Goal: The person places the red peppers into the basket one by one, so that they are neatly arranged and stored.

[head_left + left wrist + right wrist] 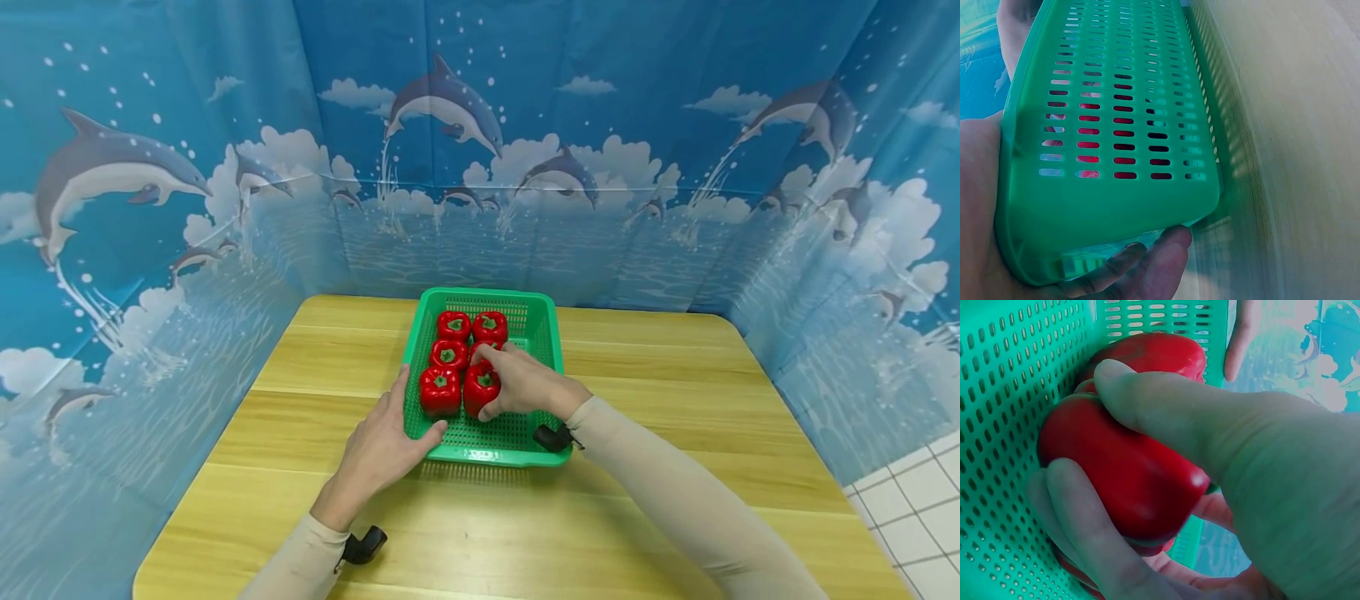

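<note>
A green plastic basket [510,457] with slotted walls holds several glossy red bell peppers [440,392] in two columns. My right hand [528,383] reaches over the basket's right side and grips the front right bell pepper [474,390]. In the right wrist view, thumb and fingers wrap around that bell pepper's sides [1129,469]. My left hand [382,442] holds the basket's near left corner, thumb over the front rim. The left wrist view shows its fingertips [1169,256] against the outside of the basket wall [1104,212].
The basket stands on a wooden table [675,375] near its far edge. Blue dolphin-print curtain [480,242] hangs behind and along both sides. Black wrist mounts [553,437] stick out beside both wrists. White tiles [907,500] show at the lower right.
</note>
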Demonstrator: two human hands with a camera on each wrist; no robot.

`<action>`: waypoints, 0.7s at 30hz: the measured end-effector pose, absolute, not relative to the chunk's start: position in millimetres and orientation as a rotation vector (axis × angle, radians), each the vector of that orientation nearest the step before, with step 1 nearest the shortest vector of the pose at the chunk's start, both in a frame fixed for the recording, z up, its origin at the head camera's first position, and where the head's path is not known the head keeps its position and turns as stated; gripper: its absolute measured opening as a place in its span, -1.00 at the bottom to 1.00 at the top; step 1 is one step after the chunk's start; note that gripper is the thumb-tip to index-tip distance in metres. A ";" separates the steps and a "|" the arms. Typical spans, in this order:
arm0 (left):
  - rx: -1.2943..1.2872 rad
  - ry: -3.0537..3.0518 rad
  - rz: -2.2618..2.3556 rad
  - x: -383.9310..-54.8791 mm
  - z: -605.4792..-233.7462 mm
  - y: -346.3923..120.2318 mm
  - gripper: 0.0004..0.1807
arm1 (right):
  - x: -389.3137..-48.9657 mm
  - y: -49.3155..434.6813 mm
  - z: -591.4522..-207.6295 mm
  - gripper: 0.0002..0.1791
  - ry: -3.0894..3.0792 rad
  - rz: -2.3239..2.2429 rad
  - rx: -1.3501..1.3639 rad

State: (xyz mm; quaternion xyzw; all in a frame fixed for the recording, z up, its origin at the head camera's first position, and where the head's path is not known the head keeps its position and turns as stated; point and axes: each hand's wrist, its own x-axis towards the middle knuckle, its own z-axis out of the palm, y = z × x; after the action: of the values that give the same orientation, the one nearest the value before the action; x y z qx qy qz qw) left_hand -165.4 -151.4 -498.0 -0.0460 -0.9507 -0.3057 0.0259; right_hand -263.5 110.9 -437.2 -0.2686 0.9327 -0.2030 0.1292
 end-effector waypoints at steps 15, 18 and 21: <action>-0.153 -2.932 -0.949 -163.7 -495.5 -151.1 0.25 | -261.5 113.8 -437.2 -0.20 2.687 -0.599 -0.755; -0.155 -2.931 -0.950 -163.5 -495.6 -151.4 0.24 | -262.2 114.6 -437.3 -0.19 2.685 -0.602 -0.752; -0.150 -2.929 -0.948 -163.9 -497.0 -151.3 0.24 | -261.2 115.4 -436.0 -0.19 2.687 -0.601 -0.749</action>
State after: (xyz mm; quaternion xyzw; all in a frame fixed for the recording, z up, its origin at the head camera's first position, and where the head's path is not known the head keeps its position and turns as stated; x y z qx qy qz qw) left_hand -163.9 -151.3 -497.0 -0.0487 -0.9499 -0.3074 0.0296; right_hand -261.2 115.4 -436.0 -0.2596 0.9320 -0.2083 0.1437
